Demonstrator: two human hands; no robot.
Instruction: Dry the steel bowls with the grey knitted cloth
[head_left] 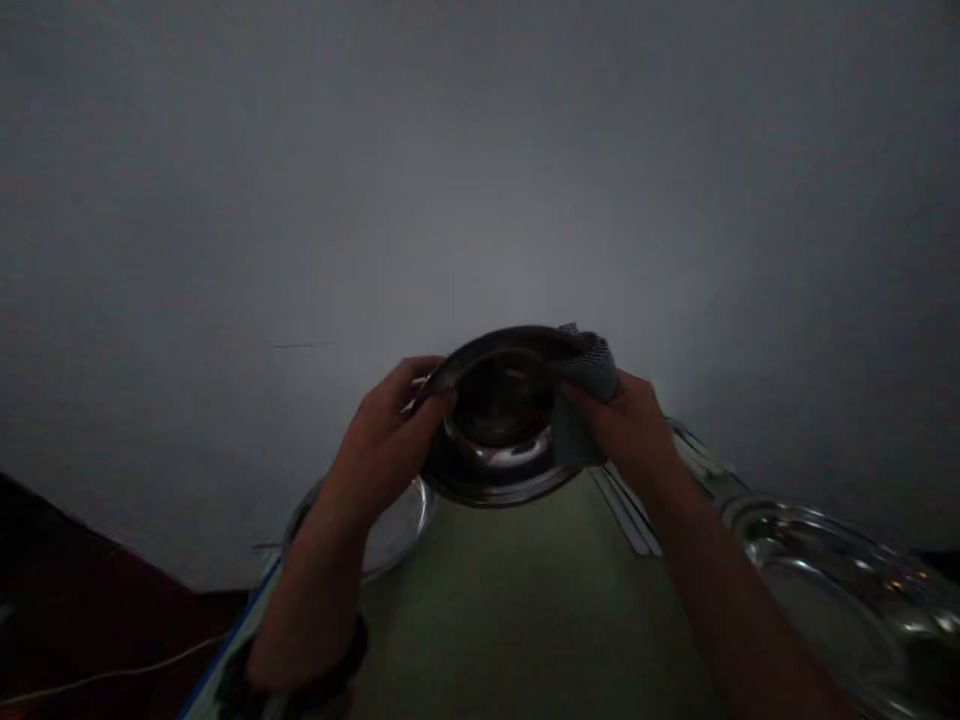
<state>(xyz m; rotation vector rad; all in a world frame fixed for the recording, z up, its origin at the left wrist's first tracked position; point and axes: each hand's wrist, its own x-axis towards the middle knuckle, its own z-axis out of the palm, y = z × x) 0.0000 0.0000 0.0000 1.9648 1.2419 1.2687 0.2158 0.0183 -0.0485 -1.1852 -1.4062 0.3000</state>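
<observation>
We hold a metal dish [496, 410] up in front of a pale grey wall [480, 180], above the far part of a green tabletop [525, 610]. The dish is tilted, its round hollow turned towards us and its wide rim catching a little light along the near side. Our left hand [397, 425] pinches the left side of the rim, thumb on the front, fingers mostly hidden behind. Our right hand [626, 425] pinches a grey cloth [585, 430] against the right side of the rim, thumb in front; the cloth folds over the edge and hangs down across the near face. On the left of the table, partly behind our left forearm, we see a shiny plate [394, 530]. On the right, just beside our right wrist, lie some long, slim flat pieces [626, 515], too dim for us to name. Near right stands a broad metal tray [821, 610] with a raised, shining rim. We wear a dark band [352, 655] on the left wrist, and at near left a thin pale cord [127, 673] runs across a dark red area
</observation>
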